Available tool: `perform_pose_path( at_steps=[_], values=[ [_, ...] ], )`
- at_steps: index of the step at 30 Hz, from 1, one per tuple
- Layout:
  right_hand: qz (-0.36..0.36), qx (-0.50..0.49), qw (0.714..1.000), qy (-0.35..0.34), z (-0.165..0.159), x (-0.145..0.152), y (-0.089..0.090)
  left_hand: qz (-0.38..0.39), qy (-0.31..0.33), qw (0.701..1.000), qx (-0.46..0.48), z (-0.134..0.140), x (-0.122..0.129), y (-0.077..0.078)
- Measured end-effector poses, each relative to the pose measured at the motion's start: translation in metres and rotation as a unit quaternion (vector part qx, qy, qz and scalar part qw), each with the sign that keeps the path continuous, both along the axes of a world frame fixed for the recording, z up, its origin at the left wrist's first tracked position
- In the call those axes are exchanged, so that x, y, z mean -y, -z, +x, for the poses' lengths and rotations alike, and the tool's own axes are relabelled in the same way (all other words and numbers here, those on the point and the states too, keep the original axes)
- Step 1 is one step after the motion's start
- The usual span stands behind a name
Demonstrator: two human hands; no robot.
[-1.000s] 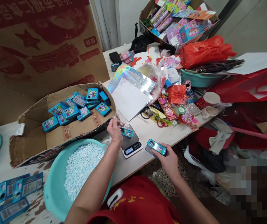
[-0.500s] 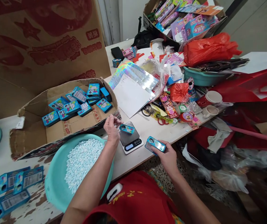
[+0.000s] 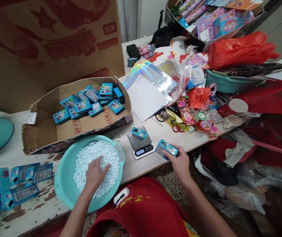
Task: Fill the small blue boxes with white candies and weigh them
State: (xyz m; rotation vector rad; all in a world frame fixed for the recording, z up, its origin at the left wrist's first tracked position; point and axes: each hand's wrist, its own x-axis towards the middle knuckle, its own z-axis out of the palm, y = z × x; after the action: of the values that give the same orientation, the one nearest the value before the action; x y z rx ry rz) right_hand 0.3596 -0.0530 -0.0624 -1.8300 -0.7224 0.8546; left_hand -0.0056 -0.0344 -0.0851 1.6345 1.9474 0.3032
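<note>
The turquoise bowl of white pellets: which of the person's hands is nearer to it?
Left. The left hand is inside the bowl, touching the white pellets; the right hand is outside, to the bowl's right past the scale, a small blue container in its grip.

Find turquoise on the basin [image 3: 63, 182], pale blue and white on the tablets [image 3: 85, 156], blue edging on the held case [image 3: 170, 150], and blue with white lettering on the boxes [image 3: 106, 89] in the brown carton [image 3: 64, 131]. Note grey plate and white edging on the scale [image 3: 141, 144], rainbow sheen on the silver sheets [image 3: 164, 82], and yellow characters on the red garment [image 3: 153, 214].
</note>
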Motion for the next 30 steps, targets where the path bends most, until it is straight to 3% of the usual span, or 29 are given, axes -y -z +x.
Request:
perform_pose_path(
  at_steps=[2,4,6,8,10,12,14,17,20,23,27,30],
  values=[
    [0.003,0.0,1.0,-0.006,-0.002,-0.002,0.001,0.001,0.07,0.997,-0.043,0.003,0.009,0.005],
    [0.005,0.001,1.0,-0.01,-0.003,-0.003,0.001,-0.02,0.085,0.996,-0.026,0.004,0.013,0.005],
    [0.009,0.004,1.0,-0.012,-0.003,-0.004,0.002,-0.055,0.038,0.997,0.036,-0.002,0.012,0.0],
    [0.011,0.008,1.0,-0.015,-0.003,-0.004,0.002,-0.099,-0.062,0.982,0.15,-0.013,0.011,-0.01],
    [0.009,0.01,1.0,-0.013,-0.002,-0.004,0.002,-0.142,-0.168,0.923,0.316,-0.024,0.008,-0.02],
    [0.005,0.008,1.0,-0.008,-0.001,-0.004,0.002,-0.164,-0.254,0.83,0.469,-0.031,0.005,-0.026],
    [0.002,0.003,1.0,-0.004,0.0,-0.005,0.001,-0.167,-0.315,0.754,0.551,-0.034,0.001,-0.027],
    [-0.001,-0.001,1.0,-0.007,-0.001,-0.006,-0.002,-0.165,-0.36,0.687,0.61,-0.029,-0.012,-0.024],
    [-0.002,0.003,1.0,-0.006,-0.001,-0.008,-0.002,-0.134,-0.37,0.631,0.669,-0.006,-0.035,-0.029],
    [-0.005,0.003,1.0,-0.01,0.0,-0.008,-0.001,-0.104,-0.335,0.635,0.688,0.042,-0.066,-0.047],
    [-0.011,0.001,1.0,-0.001,0.004,-0.007,0.0,-0.02,-0.272,0.699,0.661,0.128,-0.111,-0.067],
    [-0.015,0.008,1.0,0.01,0.008,-0.005,-0.002,0.072,-0.238,0.75,0.613,0.179,-0.137,-0.064]
  ],
)
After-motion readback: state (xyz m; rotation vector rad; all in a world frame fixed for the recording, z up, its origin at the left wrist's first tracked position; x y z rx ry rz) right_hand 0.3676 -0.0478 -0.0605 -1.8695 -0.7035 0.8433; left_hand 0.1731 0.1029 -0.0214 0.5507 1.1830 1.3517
